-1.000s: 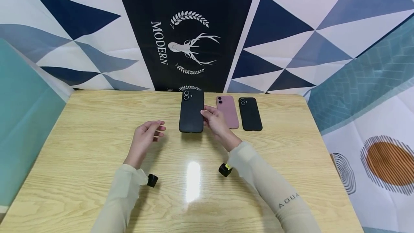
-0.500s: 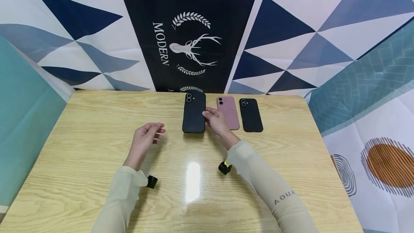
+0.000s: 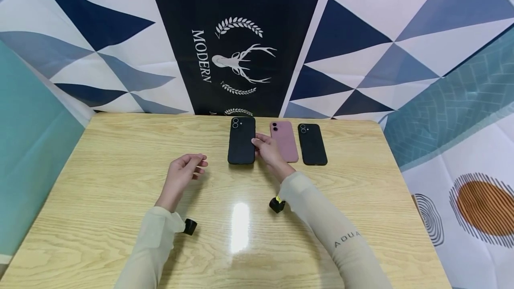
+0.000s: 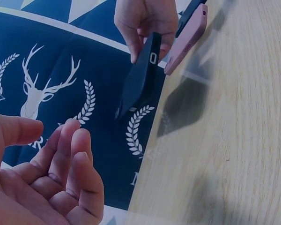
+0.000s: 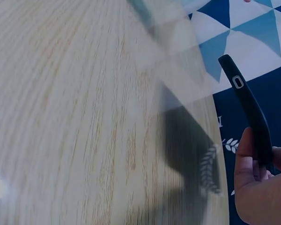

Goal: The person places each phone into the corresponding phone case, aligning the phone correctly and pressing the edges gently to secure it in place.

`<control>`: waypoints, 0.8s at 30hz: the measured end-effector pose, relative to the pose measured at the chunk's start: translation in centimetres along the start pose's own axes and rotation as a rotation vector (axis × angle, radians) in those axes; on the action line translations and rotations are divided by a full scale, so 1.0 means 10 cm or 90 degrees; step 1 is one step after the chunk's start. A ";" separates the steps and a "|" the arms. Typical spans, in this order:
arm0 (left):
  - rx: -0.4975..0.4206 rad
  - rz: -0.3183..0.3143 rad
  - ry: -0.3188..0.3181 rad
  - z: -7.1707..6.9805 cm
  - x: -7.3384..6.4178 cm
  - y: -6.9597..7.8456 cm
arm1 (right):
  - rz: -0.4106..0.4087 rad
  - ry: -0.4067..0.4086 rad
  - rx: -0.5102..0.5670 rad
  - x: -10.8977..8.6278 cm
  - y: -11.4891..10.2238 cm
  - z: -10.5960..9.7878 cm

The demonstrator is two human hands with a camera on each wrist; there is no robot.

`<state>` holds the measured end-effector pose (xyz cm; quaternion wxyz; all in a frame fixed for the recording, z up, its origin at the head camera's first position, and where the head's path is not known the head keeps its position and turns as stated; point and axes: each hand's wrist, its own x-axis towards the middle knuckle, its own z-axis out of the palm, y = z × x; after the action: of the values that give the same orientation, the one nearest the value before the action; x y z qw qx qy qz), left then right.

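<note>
My right hand (image 3: 270,150) pinches a black phone (image 3: 242,141) by its right edge, thumb on the camera-side face and fingers behind. The phone is raised off the table, its two camera rings at the top left. In both wrist views its port end (image 4: 153,57) (image 5: 238,82) shows an oval opening. Just to its right lies a pink phone (image 3: 284,141), partly covered by my right hand. Beyond that a second black phone (image 3: 312,144) lies flat. My left hand (image 3: 185,172) hovers to the left with loosely bent fingers (image 4: 86,180) and holds nothing.
A light wooden table (image 3: 120,159) spans the work area. Its back edge meets a patterned wall cloth (image 3: 241,57) with a deer head print. Small black devices (image 3: 190,226) sit at both wrists. A bright light reflection (image 3: 240,226) shows on the tabletop.
The held black phone has shifted slightly right and lower, nearer the pink phone, with my right hand still pinching it. My left hand has barely moved.
</note>
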<state>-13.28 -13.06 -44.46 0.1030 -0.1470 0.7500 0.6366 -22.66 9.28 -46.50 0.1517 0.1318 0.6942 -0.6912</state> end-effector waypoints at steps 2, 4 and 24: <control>0.000 0.001 0.000 0.01 0.00 0.00 | -0.002 0.004 -0.004 0.03 0.02 0.01; 0.001 0.002 -0.001 0.01 0.01 0.00 | -0.001 0.005 -0.010 0.06 0.03 0.01; -0.002 0.004 0.000 0.01 0.01 -0.03 | 0.037 0.007 -0.030 0.26 0.18 0.03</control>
<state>-13.27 -13.01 -44.75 0.1008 -0.1450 0.7494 0.6382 -24.36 8.97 -49.14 0.1712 0.1523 0.7070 -0.6690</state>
